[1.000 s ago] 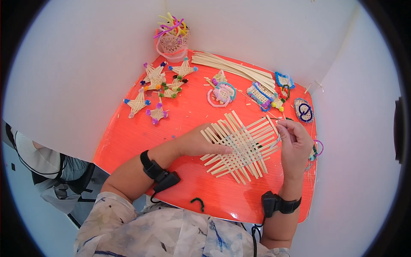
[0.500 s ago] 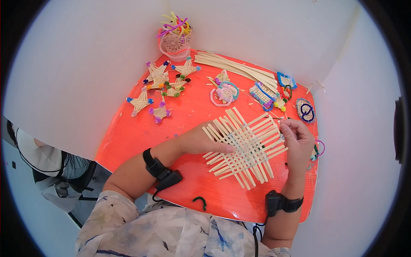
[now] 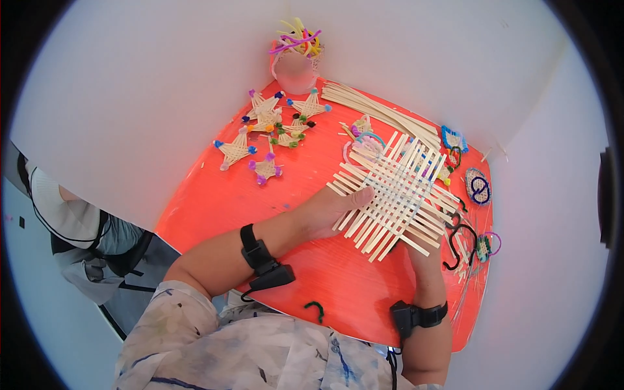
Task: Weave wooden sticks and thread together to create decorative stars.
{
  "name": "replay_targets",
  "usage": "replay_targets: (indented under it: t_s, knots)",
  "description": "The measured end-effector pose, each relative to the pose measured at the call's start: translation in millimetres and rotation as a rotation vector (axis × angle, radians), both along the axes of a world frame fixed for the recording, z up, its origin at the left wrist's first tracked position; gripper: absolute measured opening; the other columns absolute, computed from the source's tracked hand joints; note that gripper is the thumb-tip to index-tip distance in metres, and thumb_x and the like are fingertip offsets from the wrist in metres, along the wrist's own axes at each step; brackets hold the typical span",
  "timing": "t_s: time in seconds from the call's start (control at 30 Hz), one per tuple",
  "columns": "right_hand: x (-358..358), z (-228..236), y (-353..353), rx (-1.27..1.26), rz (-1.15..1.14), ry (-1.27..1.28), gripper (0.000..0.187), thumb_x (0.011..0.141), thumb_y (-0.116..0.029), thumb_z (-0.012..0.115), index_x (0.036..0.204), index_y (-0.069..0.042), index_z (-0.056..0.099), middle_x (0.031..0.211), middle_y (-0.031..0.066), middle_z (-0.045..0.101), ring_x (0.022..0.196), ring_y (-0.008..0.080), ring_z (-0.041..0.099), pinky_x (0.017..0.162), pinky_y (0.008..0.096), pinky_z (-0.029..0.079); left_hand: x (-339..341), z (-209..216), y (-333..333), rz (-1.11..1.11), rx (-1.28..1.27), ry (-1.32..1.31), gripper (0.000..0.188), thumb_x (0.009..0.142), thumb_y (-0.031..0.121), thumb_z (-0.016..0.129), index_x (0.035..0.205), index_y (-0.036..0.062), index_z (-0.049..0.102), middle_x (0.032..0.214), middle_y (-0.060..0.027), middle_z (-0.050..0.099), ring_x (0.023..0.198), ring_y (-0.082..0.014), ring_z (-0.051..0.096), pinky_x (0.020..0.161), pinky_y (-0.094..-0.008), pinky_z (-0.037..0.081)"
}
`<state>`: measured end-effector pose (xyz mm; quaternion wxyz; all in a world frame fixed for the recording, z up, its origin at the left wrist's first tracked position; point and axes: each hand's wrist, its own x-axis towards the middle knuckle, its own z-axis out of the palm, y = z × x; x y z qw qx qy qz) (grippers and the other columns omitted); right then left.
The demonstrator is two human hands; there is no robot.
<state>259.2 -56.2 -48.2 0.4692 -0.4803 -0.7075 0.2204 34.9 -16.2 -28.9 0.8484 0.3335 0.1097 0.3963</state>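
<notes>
A loosely woven mat of pale flat strips, their ends sticking out on all sides, is held above the red table. Thin bluish thread or wire seems to run between its strips. My left hand grips the mat's left edge, thumb flat on top and fingers underneath. Below the mat's right part is my right hand; its fingers are hidden behind the strips, so whether it holds anything does not show. A curled black pipe cleaner lies on the table to the right of the mat.
Several star ornaments with coloured tips lie at left. Behind stand a cup of pipe cleaners and a bundle of flat strips. An oval woven piece, thin loose strands and a green pipe cleaner scrap lie around.
My right hand has gone from the mat's right edge to underneath it. The mat has shifted away from me and turned slightly. The whole view has also swung a little.
</notes>
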Motion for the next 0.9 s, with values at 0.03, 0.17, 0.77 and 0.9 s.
replay_targets:
  t_s: [0.03,0.17,0.77,0.9]
  knots:
    - [1,-2,2,0.000,0.006,-0.001,0.027,0.086,-0.007,0.058,0.111,0.003,0.060,0.103,0.0089,0.066,0.094,0.0190,0.064,0.080,0.0318,0.052,-1,-1,1,-0.018,-0.027,-0.040,0.051,0.095,0.026,0.057,0.135,-0.0007,0.039,0.125,-0.0156,0.056,0.112,-0.0246,0.060,0.094,-0.0389,0.053]
    - [1,-22,5,-0.354,0.119,0.724,0.027,0.085,-0.007,0.064,0.111,0.000,0.060,0.107,0.0104,0.063,0.093,0.0182,0.062,0.081,0.0313,0.052,-12,-13,13,-0.242,-0.242,-0.252,0.041,0.091,0.006,0.054,0.128,-0.0069,0.046,0.124,-0.0209,0.058,0.112,-0.0270,0.060,0.095,-0.0406,0.052]
    - [-47,15,-9,-0.144,0.032,0.017,0.019,0.092,-0.008,0.057,0.105,0.004,0.063,0.089,0.0084,0.069,0.082,0.0161,0.062,0.074,0.0319,0.049,1,9,2,0.224,-0.011,-0.040,0.042,0.090,0.004,0.061,0.128,-0.0008,0.047,0.122,-0.0118,0.059,0.111,-0.0206,0.059,0.094,-0.0348,0.051]
    - [-60,24,-15,-0.355,0.088,-0.077,0.016,0.091,-0.004,0.055,0.102,0.003,0.065,0.086,0.0172,0.067,0.077,0.0205,0.065,0.070,0.0315,0.049,0,5,4,0.357,-0.030,-0.007,0.035,0.092,0.006,0.059,0.124,-0.0013,0.049,0.120,-0.0120,0.060,0.107,-0.0192,0.061,0.092,-0.0340,0.052]
